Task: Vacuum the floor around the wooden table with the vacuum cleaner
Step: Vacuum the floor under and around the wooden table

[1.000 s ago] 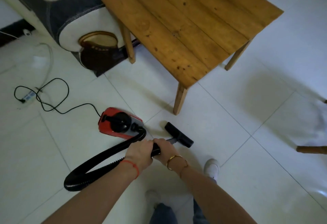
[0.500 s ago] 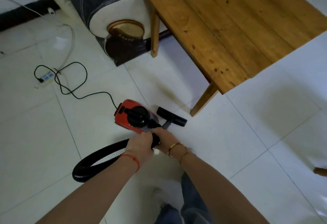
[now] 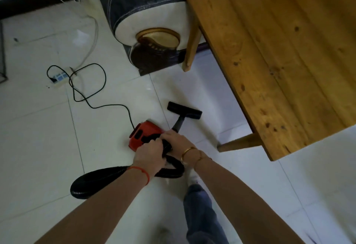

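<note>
At far left we see a power strip (image 3: 60,78) on the tiled floor (image 3: 38,137), its black cord (image 3: 90,82) looping toward the red vacuum cleaner (image 3: 143,135). Our left hand (image 3: 149,156) curls around the black hose (image 3: 100,181) just beside the red body. Our right hand (image 3: 176,139) grips the wand below the brush nozzle (image 3: 184,110), which sits flat on the floor near the wooden tabletop (image 3: 285,55), beside the sofa arm (image 3: 150,18).
</note>
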Demonstrator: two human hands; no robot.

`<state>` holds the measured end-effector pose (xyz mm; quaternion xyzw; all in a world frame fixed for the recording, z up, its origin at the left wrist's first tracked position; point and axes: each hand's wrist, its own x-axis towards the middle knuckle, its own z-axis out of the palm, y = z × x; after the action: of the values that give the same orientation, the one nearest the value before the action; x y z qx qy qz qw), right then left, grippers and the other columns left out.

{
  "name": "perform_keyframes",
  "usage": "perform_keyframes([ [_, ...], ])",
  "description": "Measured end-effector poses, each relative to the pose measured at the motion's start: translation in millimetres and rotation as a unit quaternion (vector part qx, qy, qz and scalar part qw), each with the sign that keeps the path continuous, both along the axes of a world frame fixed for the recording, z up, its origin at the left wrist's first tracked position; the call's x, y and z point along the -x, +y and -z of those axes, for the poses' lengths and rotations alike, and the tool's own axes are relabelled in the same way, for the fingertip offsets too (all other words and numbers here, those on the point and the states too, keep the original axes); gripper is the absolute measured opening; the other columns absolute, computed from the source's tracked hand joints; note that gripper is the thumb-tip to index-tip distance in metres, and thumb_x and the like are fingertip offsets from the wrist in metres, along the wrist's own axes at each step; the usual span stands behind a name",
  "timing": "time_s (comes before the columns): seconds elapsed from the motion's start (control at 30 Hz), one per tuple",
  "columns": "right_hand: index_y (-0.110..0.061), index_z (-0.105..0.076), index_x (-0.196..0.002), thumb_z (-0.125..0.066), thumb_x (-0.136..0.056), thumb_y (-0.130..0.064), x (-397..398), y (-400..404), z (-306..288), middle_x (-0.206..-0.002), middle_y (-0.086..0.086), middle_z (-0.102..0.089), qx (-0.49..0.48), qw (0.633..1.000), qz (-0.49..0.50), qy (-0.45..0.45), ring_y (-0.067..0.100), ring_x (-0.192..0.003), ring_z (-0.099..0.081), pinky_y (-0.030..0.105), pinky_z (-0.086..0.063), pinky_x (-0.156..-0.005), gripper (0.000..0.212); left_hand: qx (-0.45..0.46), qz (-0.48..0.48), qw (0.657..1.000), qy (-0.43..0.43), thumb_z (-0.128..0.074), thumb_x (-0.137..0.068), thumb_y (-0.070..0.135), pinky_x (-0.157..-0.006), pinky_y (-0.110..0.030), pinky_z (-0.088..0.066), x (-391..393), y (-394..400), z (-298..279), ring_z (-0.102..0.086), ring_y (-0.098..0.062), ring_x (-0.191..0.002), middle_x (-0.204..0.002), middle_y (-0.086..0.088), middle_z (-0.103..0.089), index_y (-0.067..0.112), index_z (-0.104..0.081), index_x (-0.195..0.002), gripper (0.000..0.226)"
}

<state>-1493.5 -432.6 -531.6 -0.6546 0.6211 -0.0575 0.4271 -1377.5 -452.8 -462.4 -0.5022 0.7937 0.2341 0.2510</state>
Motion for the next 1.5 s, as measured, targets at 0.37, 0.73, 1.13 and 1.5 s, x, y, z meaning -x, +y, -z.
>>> perform_keyframes([
  [0.37,-0.007,-0.059,-0.108,-0.066,-0.081,-0.011,59,-158,17,-0.112,0.015,-0.057,-0.003,0.993,-0.115,0.029,0.031,-0.108,-0.052,0.045,-0.046,-0.093,0.028,0.021,-0.121,0.992,0.042,-0.06,-0.085,0.029,-0.062,-0.023,-0.04,52,-130,20,-0.05,-0.014,-0.071,-0.087,0.002,-0.053,0.015,-0.055,-0.107,0.026],
  [0.73,-0.008,-0.058,-0.109,-0.064,-0.083,-0.01,63,-226,20,-0.115,0.014,-0.056,0.009,0.974,-0.22,0.062,0.029,-0.111,-0.051,0.043,-0.045,-0.094,0.028,-0.011,-0.195,0.98,0.046,-0.06,-0.082,0.027,-0.062,-0.029,-0.046,58,-180,26,-0.062,-0.023,-0.079,-0.091,-0.004,-0.059,0.013,-0.053,-0.103,0.025],
  [1.13,-0.009,-0.061,-0.104,-0.059,-0.084,-0.007,43,-256,32,-0.106,0.013,-0.062,0.001,0.958,-0.264,0.109,0.027,-0.102,-0.057,0.042,-0.047,-0.091,0.02,-0.062,-0.279,0.95,0.125,-0.06,-0.079,0.016,-0.059,-0.03,-0.055,40,-196,45,-0.066,-0.025,-0.065,-0.079,-0.007,-0.066,0.01,-0.061,-0.099,0.021],
  [1.5,-0.007,-0.063,-0.102,-0.063,-0.082,-0.006,19,-176,13,-0.109,0.012,-0.059,-0.001,0.992,-0.124,0.03,0.025,-0.102,-0.054,0.035,-0.045,-0.092,0.02,-0.019,-0.125,0.989,0.081,-0.062,-0.082,0.025,-0.058,-0.026,-0.049,8,-150,32,-0.061,-0.017,-0.068,-0.083,-0.001,-0.063,0.015,-0.06,-0.1,0.021],
])
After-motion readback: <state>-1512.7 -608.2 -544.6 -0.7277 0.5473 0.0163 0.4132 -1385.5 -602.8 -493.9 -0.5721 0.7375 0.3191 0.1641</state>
